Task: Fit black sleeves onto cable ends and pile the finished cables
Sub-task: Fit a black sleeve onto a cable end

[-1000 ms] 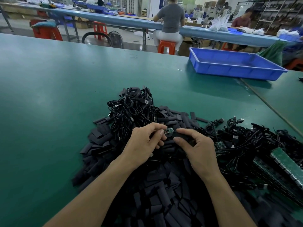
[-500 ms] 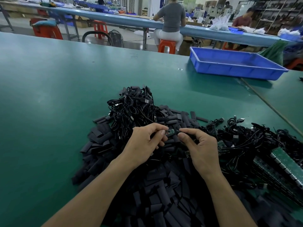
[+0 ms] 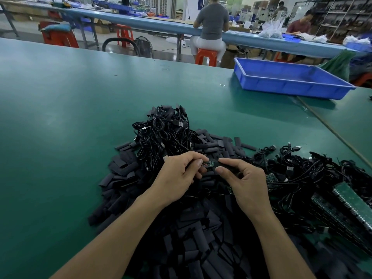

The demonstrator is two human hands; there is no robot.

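Where the two hands meet over the sleeve heap [image 3: 191, 238], one small board [image 3: 207, 163] shows between the fingertips; the cable behind it is hidden. The left hand [image 3: 177, 174] pinches the board's left end between thumb and forefinger. The right hand [image 3: 247, 182] pinches one black sleeve [image 3: 225, 166], mostly covered by its fingers, its mouth at the board; how far the board sits inside cannot be told. The heap's sleeves are too many to count, and the frame cuts off its near edge. One cable tangle [image 3: 161, 129] lies at the heap's far side. A second tangle [image 3: 302, 172] lies to its right, beside green strips [image 3: 346, 208] cut off by the frame. One tray [image 3: 289, 81] stands well beyond the heap on the table [image 3: 60, 117].
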